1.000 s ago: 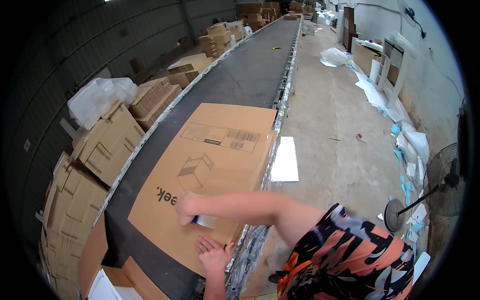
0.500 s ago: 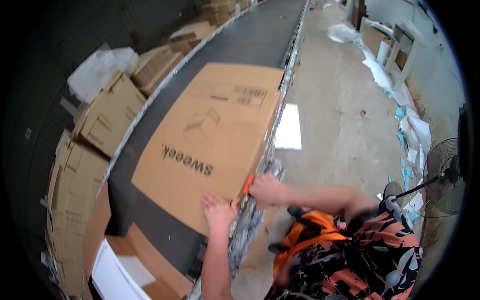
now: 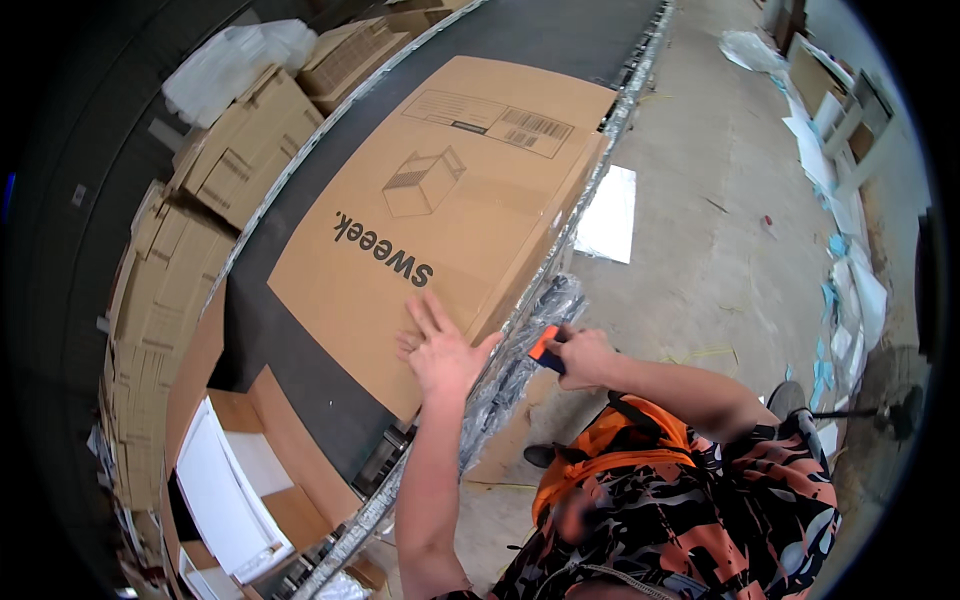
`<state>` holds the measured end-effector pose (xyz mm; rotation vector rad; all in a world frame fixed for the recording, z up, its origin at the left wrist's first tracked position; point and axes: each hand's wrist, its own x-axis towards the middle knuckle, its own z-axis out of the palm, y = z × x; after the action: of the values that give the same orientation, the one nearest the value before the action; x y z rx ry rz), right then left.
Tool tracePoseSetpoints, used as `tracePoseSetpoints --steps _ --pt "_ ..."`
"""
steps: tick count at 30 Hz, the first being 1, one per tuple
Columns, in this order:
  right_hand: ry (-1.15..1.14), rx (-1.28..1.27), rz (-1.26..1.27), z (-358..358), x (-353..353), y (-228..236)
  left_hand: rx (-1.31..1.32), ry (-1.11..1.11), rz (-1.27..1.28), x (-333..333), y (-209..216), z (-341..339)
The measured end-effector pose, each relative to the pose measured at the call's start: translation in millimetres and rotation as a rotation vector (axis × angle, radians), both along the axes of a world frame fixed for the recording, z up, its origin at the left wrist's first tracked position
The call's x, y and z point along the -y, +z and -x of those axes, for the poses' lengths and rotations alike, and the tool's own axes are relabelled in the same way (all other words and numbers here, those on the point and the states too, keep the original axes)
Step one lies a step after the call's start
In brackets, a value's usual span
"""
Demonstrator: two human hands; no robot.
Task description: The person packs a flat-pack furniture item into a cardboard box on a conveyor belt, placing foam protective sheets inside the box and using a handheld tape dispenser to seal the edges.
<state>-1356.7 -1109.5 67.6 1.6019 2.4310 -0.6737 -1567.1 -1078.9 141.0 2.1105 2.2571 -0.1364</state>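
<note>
Concrete floor: the pale floor (image 3: 690,280) runs along the right side of the conveyor.
Conveyor: dark belt (image 3: 560,35) between pale, scuffed side rails, running from lower left to the top of my view.
Carton stacks: brown cardboard cartons (image 3: 165,260) piled along the far left side of the belt.
Closed carton: one large, flat brown cardboard carton (image 3: 350,280), lying on the belt ahead of me, its long right side along the right-hand rail; the top bears dark lettering, a line drawing of a box and a printed label panel.
Open carton: one brown carton (image 3: 290,440), flaps up, at lower left, nearer to me than the closed one; white panels (image 3: 220,490) inside.
White plastic: one translucent bundle (image 3: 240,60) on top of the stacks at upper left.
Plastic film: crumpled clear wrap (image 3: 510,370) along the outer side of the right-hand rail, between it and me.
White sheet: one flat piece (image 3: 608,215) on the floor, just beside the conveyor.
My left hand: hand (image 3: 440,350) laid over the near end of the closed carton's top, fingers spread, grasping nothing.
My right hand: hand (image 3: 583,357) off the carton, beyond the rail, fingers clenched around a hand tool.
Hand tool: orange and dark blue (image 3: 548,347), apart from the carton; exact kind I cannot tell.
</note>
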Motion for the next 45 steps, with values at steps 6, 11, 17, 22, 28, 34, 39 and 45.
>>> tracePoseSetpoints --steps 6,11,17,22,28,34,39,45 --pt "0.291 -0.366 -0.334 -78.4 -48.1 4.0 -0.141 0.345 -0.024 -22.7 -24.5 -52.6" --pt "0.517 -0.808 -0.557 -122.8 -118.4 35.3 -0.206 0.314 -0.294 -12.6 -41.5 -42.0" --pt "0.767 -0.982 -0.591 -150.3 -178.1 72.9 1.159 0.556 -0.574 -3.1 -17.0 -97.9" --pt "0.856 -1.01 -0.551 -148.7 -190.4 72.6 1.976 0.615 -0.363 -17.1 -6.6 -168.5" --pt "1.022 -0.759 -0.503 -127.3 -193.4 101.0 1.43 0.7 -0.749 -18.9 -27.3 -173.3" --pt "1.238 -0.336 -0.462 -124.5 -243.6 159.0 1.142 0.947 -1.207 11.2 -48.6 -111.3" --pt "1.252 -0.253 -0.476 -98.9 -249.9 166.1 0.525 0.925 -1.04 6.9 -56.7 -97.9" --pt "1.291 -0.198 -0.465 -61.7 -238.2 155.0 0.4 0.967 -0.93 22.1 -65.9 -79.3"
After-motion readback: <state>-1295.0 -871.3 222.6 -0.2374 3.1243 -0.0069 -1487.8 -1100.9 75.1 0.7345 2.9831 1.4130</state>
